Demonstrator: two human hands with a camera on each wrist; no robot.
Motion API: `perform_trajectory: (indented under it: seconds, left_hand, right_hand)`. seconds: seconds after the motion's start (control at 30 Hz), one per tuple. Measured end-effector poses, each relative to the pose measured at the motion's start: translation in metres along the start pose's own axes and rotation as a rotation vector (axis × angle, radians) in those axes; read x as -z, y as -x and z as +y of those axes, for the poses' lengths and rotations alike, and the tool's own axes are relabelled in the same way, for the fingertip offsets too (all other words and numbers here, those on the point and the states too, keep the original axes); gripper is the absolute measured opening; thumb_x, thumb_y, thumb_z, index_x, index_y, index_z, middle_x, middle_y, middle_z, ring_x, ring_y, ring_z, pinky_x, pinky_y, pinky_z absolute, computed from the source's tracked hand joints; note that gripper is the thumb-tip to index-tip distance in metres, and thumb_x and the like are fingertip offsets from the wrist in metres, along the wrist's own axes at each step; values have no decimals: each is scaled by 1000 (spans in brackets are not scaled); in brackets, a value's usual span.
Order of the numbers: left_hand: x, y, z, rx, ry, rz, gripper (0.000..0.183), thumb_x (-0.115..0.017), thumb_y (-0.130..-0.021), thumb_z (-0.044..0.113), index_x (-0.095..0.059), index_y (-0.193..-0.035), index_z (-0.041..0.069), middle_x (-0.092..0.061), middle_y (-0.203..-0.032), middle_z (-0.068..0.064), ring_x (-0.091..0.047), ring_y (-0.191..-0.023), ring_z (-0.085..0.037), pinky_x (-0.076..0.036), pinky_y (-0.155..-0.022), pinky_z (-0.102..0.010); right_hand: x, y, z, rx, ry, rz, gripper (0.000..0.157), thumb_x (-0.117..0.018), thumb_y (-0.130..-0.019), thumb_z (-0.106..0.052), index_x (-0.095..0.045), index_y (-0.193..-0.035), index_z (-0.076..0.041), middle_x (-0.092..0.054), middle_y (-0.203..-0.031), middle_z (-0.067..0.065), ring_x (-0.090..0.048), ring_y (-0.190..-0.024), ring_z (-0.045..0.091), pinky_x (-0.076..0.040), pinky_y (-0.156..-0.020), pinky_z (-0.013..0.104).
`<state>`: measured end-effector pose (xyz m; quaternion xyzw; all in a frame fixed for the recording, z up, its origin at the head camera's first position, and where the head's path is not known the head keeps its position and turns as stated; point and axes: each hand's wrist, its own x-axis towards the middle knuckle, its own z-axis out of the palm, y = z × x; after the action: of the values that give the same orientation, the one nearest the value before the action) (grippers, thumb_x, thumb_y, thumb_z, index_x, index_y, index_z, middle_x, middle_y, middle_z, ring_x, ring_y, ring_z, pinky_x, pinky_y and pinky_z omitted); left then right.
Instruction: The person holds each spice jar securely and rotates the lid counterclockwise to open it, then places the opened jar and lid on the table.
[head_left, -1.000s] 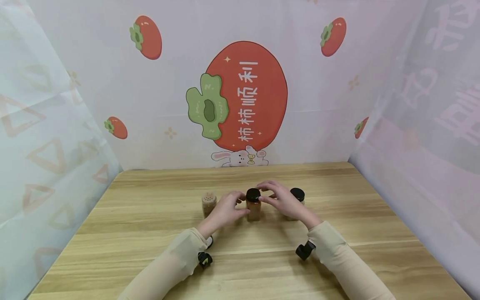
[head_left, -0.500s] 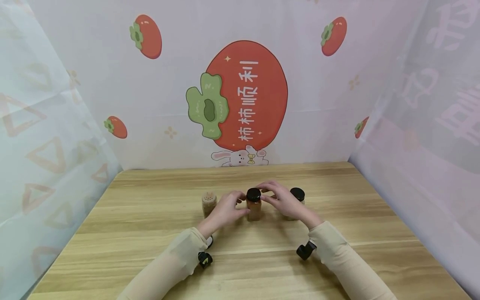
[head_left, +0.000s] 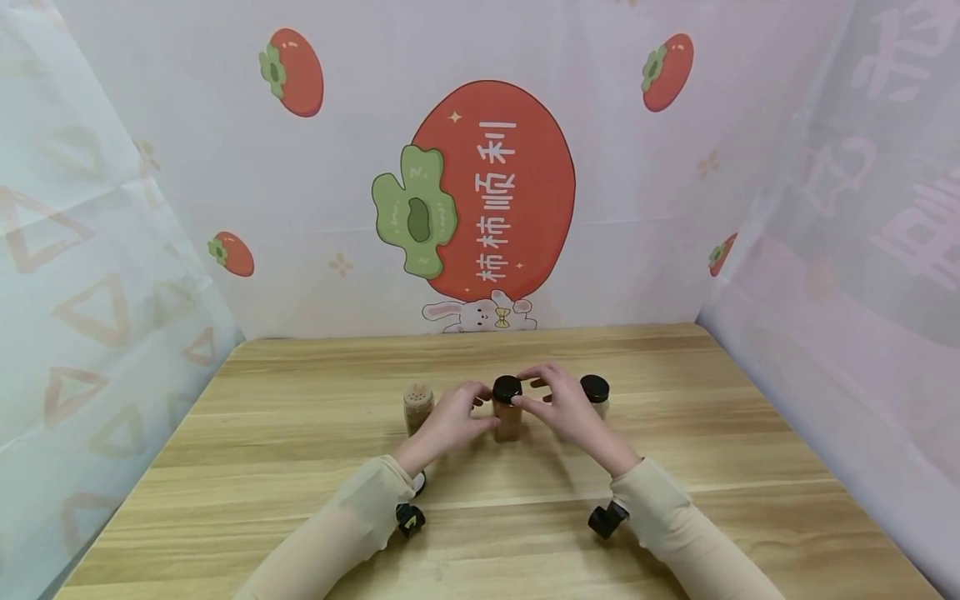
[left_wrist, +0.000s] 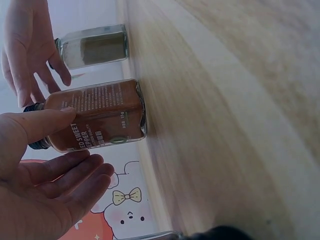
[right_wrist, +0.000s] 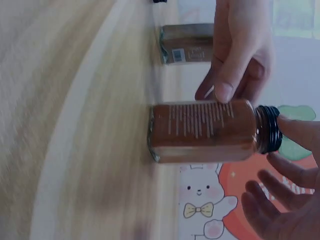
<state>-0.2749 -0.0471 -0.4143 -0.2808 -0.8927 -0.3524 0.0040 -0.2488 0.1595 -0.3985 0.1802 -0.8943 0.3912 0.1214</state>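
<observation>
A glass spice jar (head_left: 507,426) of red-brown powder, its label partly reading "sweet pepper", stands upright on the table between my hands. My left hand (head_left: 453,419) holds its body from the left, with the thumb (left_wrist: 52,122) laid along the glass. Around the ribbed black cap (right_wrist: 270,129), my right hand (head_left: 567,408) pinches with thumb and forefinger, the other fingers spread apart from it. Left of my left hand stands an uncapped jar with a perforated shaker top (head_left: 418,397). Behind my right hand is another jar with a black cap (head_left: 595,388), partly hidden.
A loose cap (head_left: 418,484), white inside, lies on the wooden table (head_left: 300,467) beside my left wrist, partly covered by the sleeve. Printed cloth walls (head_left: 337,167) stand at the back and both sides.
My right hand has turned slightly, and its thumb has come nearer the front of the cap. The left hand and all the jars stay in place.
</observation>
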Motion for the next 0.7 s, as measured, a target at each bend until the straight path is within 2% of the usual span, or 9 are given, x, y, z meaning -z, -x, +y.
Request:
perform_trajectory:
  seconds: [0.23, 0.4, 0.57, 0.7]
  left_hand:
    - [1, 0, 0, -7, -7, 0, 35, -74, -82, 18, -63, -112, 3, -66, -111, -12, -63, -100, -28, -53, -86, -36]
    - [1, 0, 0, -14, -14, 1, 35, -74, -82, 19, -63, -111, 3, -65, -111, -12, -62, -100, -27, -53, -86, -36]
    - [0, 0, 0, -17, -9, 3, 35, -74, -82, 18, -63, -111, 3, -65, -111, -12, -63, -100, -27, -54, -85, -36]
    - [0, 0, 0, -20, -6, 5, 35, -74, -82, 19, -63, -111, 4, -65, -110, -12, -62, -100, -28, -54, -85, -37]
  right_hand:
    - [-8, 2, -4, -46, -11, 53, 44, -76, -79, -32, -62, -113, -7, -58, -113, 10, -58, -106, 28, -55, -81, 46]
    - [-10, 1, -6, -64, -16, 67, 43, -76, -80, -30, -62, -112, -5, -59, -114, 12, -58, -107, 32, -54, -83, 47]
    - [-9, -1, -6, -57, -13, 42, 40, -75, -81, -28, -62, -113, -5, -59, -114, 13, -58, -107, 31, -55, -81, 45]
    - [-5, -3, -4, -19, 5, -10, 38, -72, -84, -25, -62, -116, -6, -58, -116, 12, -58, -107, 29, -56, -81, 39]
